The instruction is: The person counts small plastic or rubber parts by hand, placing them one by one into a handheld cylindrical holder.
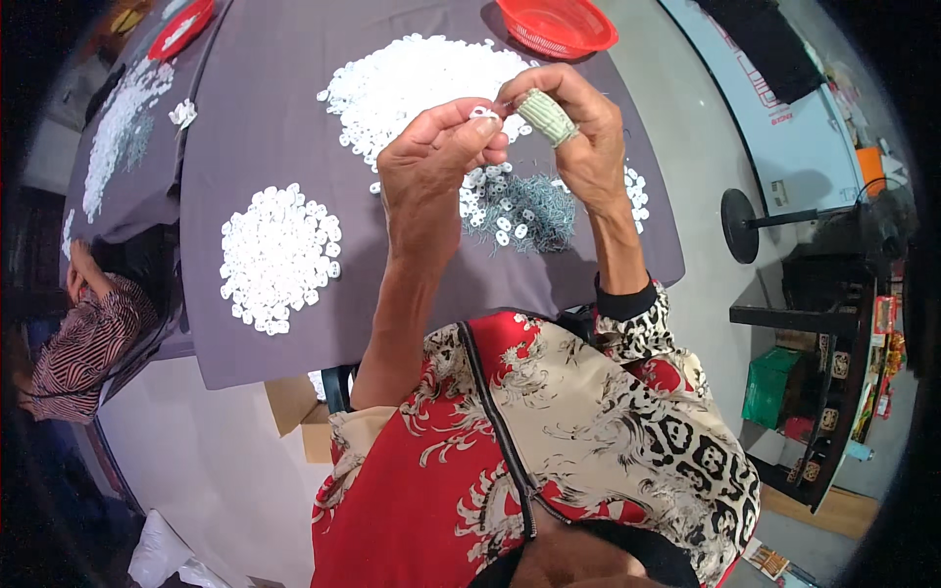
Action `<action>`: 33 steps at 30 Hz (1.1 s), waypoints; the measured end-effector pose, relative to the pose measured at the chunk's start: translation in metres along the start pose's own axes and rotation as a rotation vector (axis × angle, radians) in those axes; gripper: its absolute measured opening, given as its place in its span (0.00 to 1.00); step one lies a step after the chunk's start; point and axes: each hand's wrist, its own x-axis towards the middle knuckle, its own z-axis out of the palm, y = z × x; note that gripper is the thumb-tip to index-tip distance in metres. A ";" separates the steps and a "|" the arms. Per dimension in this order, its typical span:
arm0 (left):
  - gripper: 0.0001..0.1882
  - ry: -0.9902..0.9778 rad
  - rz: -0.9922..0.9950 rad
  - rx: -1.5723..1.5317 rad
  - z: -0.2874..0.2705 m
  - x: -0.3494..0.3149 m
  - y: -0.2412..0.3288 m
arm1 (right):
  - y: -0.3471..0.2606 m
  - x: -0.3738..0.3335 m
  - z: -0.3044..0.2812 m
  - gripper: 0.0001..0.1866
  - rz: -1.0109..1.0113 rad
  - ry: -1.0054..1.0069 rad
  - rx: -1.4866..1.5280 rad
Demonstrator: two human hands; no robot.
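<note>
Currently, my left hand (429, 162) pinches a small white piece (482, 114) over the worktop (265, 127). My right hand (594, 127) is curled narrow just beside it, with a pale green ribbed item (546, 116) at the thumb; worn or gripped, I cannot tell. Noted: large white heap (421, 78) beyond, grey-blue slender bits (549, 218) nearer, smaller white heap (277, 257) at left.

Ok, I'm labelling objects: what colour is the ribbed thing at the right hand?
The ribbed thing is pale green; head view.
</note>
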 end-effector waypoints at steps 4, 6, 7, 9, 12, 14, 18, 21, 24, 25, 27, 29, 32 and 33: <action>0.11 0.022 0.062 0.030 0.008 -0.007 0.007 | -0.009 0.007 -0.003 0.07 -0.084 -0.092 -0.044; 0.11 0.015 0.078 0.051 0.008 -0.009 0.007 | -0.011 0.009 -0.004 0.06 -0.093 -0.115 -0.050; 0.11 0.009 0.092 0.073 0.007 -0.009 0.007 | -0.011 0.009 -0.006 0.06 -0.089 -0.134 -0.049; 0.11 0.009 0.094 0.072 0.008 -0.009 0.007 | -0.013 0.009 -0.007 0.06 -0.084 -0.151 -0.049; 0.11 0.013 0.098 0.062 0.009 -0.010 0.008 | -0.015 0.010 -0.006 0.05 -0.068 -0.154 -0.047; 0.11 0.014 0.099 0.051 0.009 -0.010 0.007 | -0.015 0.009 -0.006 0.04 -0.102 -0.169 -0.070; 0.11 0.009 0.112 0.067 0.008 -0.011 0.005 | -0.015 0.009 -0.007 0.03 -0.119 -0.176 -0.111; 0.11 0.012 0.111 0.087 0.008 -0.011 0.005 | -0.013 0.009 -0.007 0.04 -0.105 -0.168 -0.099; 0.11 0.022 0.114 0.110 0.008 -0.010 0.005 | -0.013 0.009 -0.007 0.04 -0.098 -0.167 -0.122; 0.11 0.023 0.125 0.118 0.008 -0.010 0.004 | -0.013 0.010 -0.008 0.04 -0.109 -0.174 -0.127; 0.12 0.024 0.138 0.123 0.009 -0.011 0.006 | -0.013 0.011 -0.007 0.04 -0.121 -0.184 -0.129; 0.12 0.021 0.150 0.125 0.009 -0.010 0.007 | -0.013 0.011 -0.007 0.04 -0.132 -0.197 -0.140; 0.12 0.018 0.141 0.123 0.008 -0.010 0.006 | -0.012 0.012 -0.010 0.04 -0.139 -0.223 -0.182; 0.12 0.014 0.138 0.132 0.007 -0.009 0.006 | -0.012 0.012 -0.011 0.04 -0.139 -0.222 -0.183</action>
